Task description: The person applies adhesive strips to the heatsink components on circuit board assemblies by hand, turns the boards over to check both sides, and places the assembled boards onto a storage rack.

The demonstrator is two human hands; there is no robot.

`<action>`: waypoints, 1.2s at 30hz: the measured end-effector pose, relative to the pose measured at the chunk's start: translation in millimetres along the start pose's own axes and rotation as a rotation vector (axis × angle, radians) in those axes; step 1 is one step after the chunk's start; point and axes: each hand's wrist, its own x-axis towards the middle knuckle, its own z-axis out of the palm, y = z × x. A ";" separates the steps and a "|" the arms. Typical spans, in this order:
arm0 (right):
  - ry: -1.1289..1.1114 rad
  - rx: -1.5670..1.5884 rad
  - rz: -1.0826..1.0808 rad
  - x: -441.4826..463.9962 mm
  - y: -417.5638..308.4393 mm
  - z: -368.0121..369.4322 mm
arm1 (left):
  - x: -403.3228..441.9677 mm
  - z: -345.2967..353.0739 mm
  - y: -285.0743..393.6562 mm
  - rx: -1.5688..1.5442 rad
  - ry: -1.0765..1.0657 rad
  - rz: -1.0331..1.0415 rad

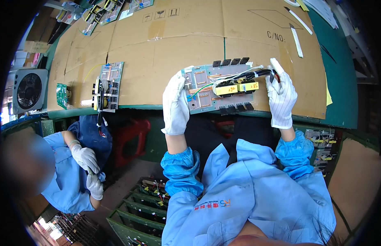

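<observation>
Forearms [176,144] stretched forward; left hand [175,105] gripping circuit board [202,101] by left edge, right hand [282,98] pinching black cables [261,73].

One camera, worn on the head, looks forward and steeply down, so the wearer's blue jacket [280,197] fills the near part, chest and collar seen from above. The lens is very wide: table edges bow and the corners fall away into a dark round rim. It sits near enough to show both forearms, with the left hand [176,104] and right hand [282,96] around the middle and the circuit board [202,102] between them. Beyond, the view reaches across the cardboard [190,49] to its far side; on the left it takes in a fan [30,90] and, nearer, a co-worker [67,184] from above
</observation>
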 end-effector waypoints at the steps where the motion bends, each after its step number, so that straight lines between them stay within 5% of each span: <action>1: 0.002 -0.003 -0.003 0.3 -0.1 0.0 | 0.0 -1.6 -0.9 -0.004 0.003 0.000; 28: 0.029 0.237 0.059 -1.2 2.0 -2.7 | -2.2 4.5 0.5 0.022 -0.062 0.040; 32: -0.015 0.337 0.085 -3.7 3.2 -1.5 | -11.7 31.3 -18.7 0.881 0.154 0.631; 36: -0.014 0.167 -0.021 0.5 -0.7 -5.3 | -22.3 26.8 -20.4 1.335 0.092 0.690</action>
